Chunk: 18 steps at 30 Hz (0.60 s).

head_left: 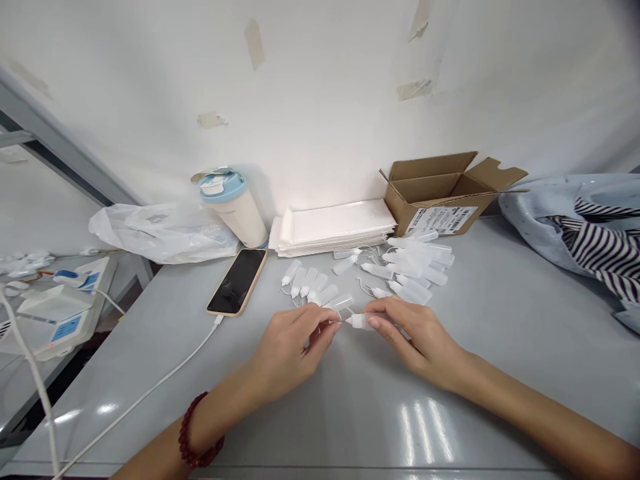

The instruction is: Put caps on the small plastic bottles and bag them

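Between thumb and fingers, my right hand [420,340] holds a small translucent squeeze bottle [359,321] on its side, its narrow tip turned left. At that tip, the thumb and forefinger of my left hand [295,340] are pinched together; a thin piece shows at the fingertips, too small to name. Just beyond my left hand lies a row of similar bottles [305,283], some with thin curved strands at their tips. A looser heap of squeeze bottles [415,263] lies past my right hand. My fingers cover part of the held bottle.
Behind the bottles lie stacked white envelopes [340,223] and an open cardboard box [440,193]. Left of them are a phone [237,283] with a white cable [165,380], a blue-lidded tumbler [240,210] and a plastic bag [160,233]. Striped fabric [600,247] lies at the right.
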Available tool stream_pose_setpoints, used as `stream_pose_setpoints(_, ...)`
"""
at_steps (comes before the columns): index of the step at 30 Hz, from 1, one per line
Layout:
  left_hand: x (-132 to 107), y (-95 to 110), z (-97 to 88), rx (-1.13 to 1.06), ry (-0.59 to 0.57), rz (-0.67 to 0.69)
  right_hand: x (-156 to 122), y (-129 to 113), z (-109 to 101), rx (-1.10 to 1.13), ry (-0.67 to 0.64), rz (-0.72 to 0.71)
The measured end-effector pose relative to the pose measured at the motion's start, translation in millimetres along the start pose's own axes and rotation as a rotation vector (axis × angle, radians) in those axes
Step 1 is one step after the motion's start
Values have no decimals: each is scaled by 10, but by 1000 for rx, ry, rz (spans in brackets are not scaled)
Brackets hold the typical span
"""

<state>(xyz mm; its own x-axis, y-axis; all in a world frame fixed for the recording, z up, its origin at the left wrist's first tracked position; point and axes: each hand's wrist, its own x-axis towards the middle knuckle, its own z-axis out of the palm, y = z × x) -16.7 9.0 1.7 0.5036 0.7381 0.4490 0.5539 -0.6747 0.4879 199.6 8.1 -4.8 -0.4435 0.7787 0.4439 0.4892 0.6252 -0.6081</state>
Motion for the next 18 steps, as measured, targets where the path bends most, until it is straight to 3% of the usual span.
stream_pose_setpoints(18, -44, 21, 75, 36, 58, 198, -22, -19, -15, 69, -60, -53)
